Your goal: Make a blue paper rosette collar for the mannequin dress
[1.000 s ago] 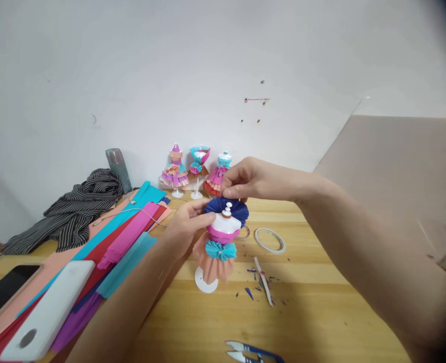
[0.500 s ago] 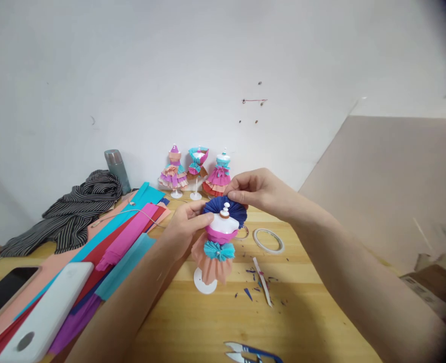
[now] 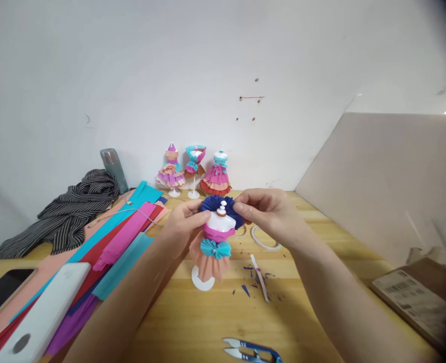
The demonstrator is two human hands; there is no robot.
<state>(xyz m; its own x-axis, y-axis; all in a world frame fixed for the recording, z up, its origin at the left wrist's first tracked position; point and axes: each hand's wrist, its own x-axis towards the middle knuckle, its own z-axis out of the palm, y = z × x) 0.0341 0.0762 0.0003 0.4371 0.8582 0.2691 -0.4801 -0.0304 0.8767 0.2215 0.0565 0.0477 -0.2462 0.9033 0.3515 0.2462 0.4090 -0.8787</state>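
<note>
Dress form: a small white mannequin [image 3: 218, 224] on a round foot stands on the wooden table [image 3: 321, 282], wearing a pink band, a turquoise bow and a peach pleated skirt
Blue fan: a dark blue pleated paper fan [image 3: 208, 204] spreads behind the mannequin's neck like a collar
Left hand [image 3: 183, 222]: fingertips pinch the fan's left edge by the mannequin's shoulder
Right hand [image 3: 270, 212]: fingertips pinch the fan's right edge
Step in hand: the fan seems to be getting seated against the mannequin's back; this calls for light, even pressure, since pleats crush easily
Around the mannequin: tape ring [image 3: 264, 238] just right of it; crepe paper strips [image 3: 124, 242] to its left; three dressed mannequins [image 3: 194, 169] behind it at the wall
Hard to see: where fan meets back is hidden; snips [image 3: 251, 350] in front of the mannequin are cut off by the frame edge
</note>
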